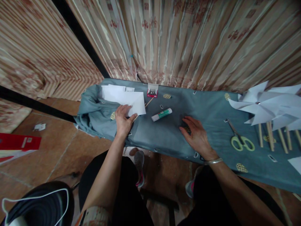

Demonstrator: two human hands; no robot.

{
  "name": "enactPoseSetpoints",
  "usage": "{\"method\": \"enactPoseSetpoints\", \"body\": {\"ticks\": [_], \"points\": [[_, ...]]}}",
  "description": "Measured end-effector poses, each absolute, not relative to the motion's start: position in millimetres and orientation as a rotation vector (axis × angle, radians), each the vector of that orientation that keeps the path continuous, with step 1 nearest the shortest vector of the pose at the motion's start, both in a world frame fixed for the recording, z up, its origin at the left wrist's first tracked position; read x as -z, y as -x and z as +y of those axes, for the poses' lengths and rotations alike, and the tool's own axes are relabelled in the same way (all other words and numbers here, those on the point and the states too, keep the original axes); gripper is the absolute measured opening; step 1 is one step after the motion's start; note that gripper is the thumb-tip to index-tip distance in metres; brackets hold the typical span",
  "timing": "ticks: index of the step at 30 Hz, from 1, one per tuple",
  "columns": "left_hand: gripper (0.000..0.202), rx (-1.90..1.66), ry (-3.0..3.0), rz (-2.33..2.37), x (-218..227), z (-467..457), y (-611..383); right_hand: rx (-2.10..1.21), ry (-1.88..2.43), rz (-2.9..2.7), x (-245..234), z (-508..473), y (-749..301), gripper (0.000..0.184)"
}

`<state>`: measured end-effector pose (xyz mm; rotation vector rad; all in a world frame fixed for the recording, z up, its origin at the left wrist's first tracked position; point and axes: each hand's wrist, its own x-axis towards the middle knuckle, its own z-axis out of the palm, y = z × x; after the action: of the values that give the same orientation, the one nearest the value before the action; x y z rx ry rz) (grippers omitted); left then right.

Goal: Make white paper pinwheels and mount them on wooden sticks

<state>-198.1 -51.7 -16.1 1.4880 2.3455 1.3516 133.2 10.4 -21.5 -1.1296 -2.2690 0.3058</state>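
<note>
My left hand (124, 120) is at the left part of the cloth-covered table, its fingers curled over a sheet of white paper (137, 103) and its thumb at the near edge. A thin wooden stick (149, 101) pokes out from beneath the sheet, and more white paper (113, 94) lies behind. My right hand (195, 133) is low over the cloth with its fingers apart, holding nothing. Between my hands rests a capped green-and-white glue stick (162, 115). A small open red box (152, 91) with shiny metal pieces stands behind it.
White paper pinwheels (261, 105) on wooden sticks are grouped at the table's right end. Scissors (241, 141) with green handles lie beside them. Curtains (178, 44) hang behind the table. A black round seat (44, 204) with a white cable stands at lower left.
</note>
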Motion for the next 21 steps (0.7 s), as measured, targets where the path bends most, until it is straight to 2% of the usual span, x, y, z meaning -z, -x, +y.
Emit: {"method": "enactPoseSetpoints", "body": {"ticks": [5, 10, 15, 21], "points": [[0.027, -1.368, -1.553, 2.334, 18, -51, 200, -0.331, 1.130, -2.268, 23, 11, -134, 0.043], [0.031, -1.391, -1.617, 2.341, 18, -51, 197, -0.326, 1.125, -2.273, 23, 12, -133, 0.041], [0.025, -1.389, -1.497, 2.372, 16, -48, 196, -0.309, 1.112, -2.293, 20, 12, -132, 0.041], [0.013, -1.509, -1.439, 2.368, -9, -46, 174, -0.360, 1.113, -2.252, 18, 11, -134, 0.040]]}}
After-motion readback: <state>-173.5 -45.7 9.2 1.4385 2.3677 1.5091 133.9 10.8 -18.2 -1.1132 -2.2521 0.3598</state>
